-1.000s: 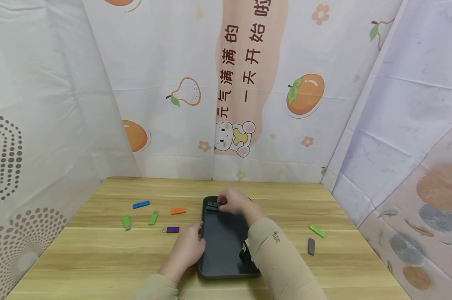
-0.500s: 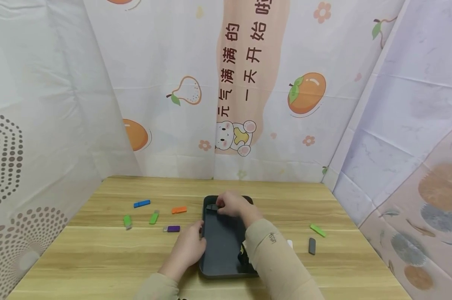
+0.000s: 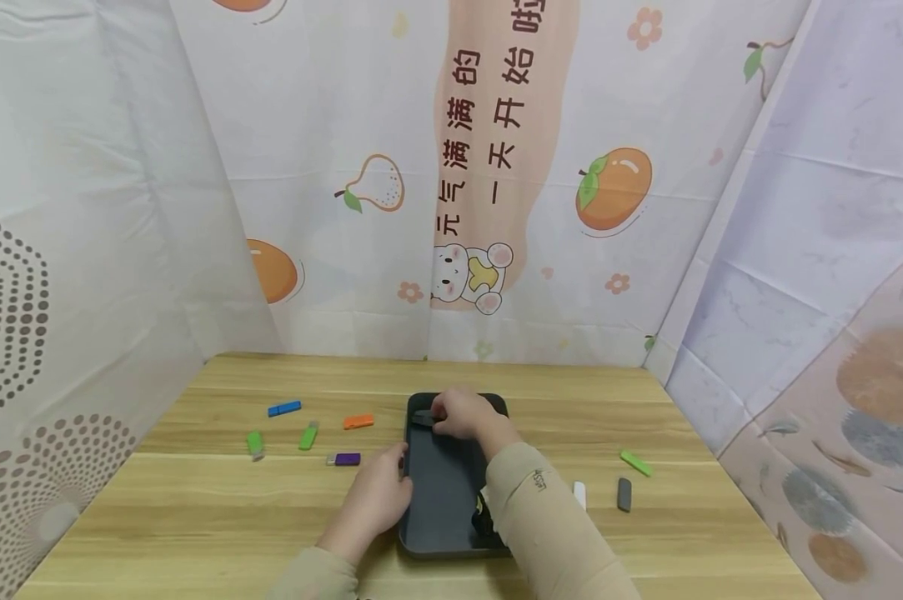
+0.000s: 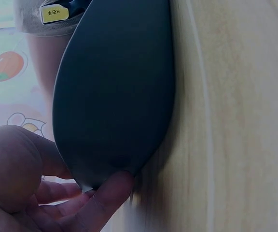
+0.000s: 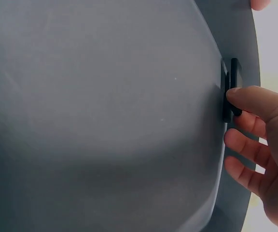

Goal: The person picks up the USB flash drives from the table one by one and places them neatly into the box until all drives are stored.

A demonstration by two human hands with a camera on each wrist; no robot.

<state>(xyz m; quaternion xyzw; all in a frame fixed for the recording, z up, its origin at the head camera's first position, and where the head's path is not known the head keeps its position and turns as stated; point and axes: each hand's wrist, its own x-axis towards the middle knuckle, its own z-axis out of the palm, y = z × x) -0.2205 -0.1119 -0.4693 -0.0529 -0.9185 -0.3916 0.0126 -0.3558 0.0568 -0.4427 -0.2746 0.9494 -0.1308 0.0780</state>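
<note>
Two-finger pinch on dark stick (image 5: 235,70), far left corner of tray (image 3: 443,500)

Table (image 3: 166,525), left part: two green sticks (image 3: 254,443), blue stick (image 3: 284,408), purple stick (image 3: 346,459) and orange stick (image 3: 358,422). Left hand (image 3: 379,493) grips the tray's left edge. The dark stick sits inside the tray, pinched between thumb and forefinger of the right hand (image 3: 464,414); a second stick (image 5: 227,114) appears just beside it, though the view is poor. Judged light, rigid, fairly smooth; best held by its long sides. Table, right part: white stick (image 3: 579,494), grey stick (image 3: 624,494), light-green stick (image 3: 635,463).
</note>
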